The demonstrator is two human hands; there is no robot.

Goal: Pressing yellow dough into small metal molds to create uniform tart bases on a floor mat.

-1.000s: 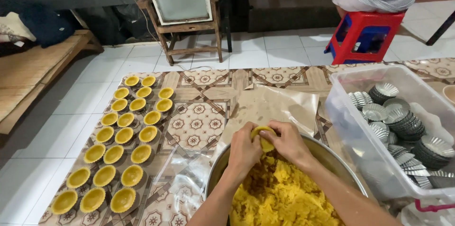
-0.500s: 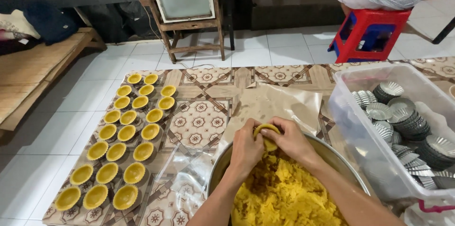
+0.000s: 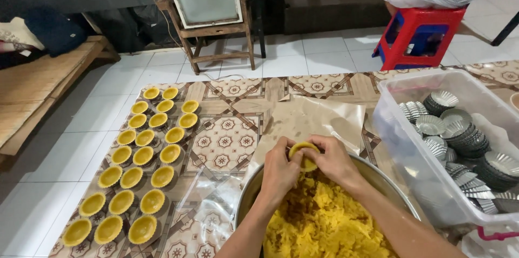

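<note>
**Both hands pressing dough into a small tart mould**

Right over the near rim of a big metal bowl [image 3: 397, 196], the left hand [image 3: 278, 174] and the right hand [image 3: 335, 160] meet around one small tart mould [image 3: 304, 152]. Each hand is curled tight on it, fingers under the sides and thumbs up at its yellow rim, so the mould is pinched between the two. It sits just above the heap of crumbly yellow dough [image 3: 324, 225] that fills the bowl.

Beyond the hands lies a sheet of brown paper [image 3: 319, 120], spread on the patterned floor mat [image 3: 224, 141]. To the left on that mat stand rows of filled moulds [image 3: 143, 155], three across, each lined with yellow dough. A crumpled clear plastic bag [image 3: 208, 198] lies between those rows and the bowl.

At the right, just beside the bowl, a clear plastic tub [image 3: 394, 128] holds stacks of empty fluted metal moulds [image 3: 465, 139]. Farther back, another person sits on a red and blue stool [image 3: 419, 36], and a wooden stand [image 3: 216, 39] carries a white cabinet.
</note>
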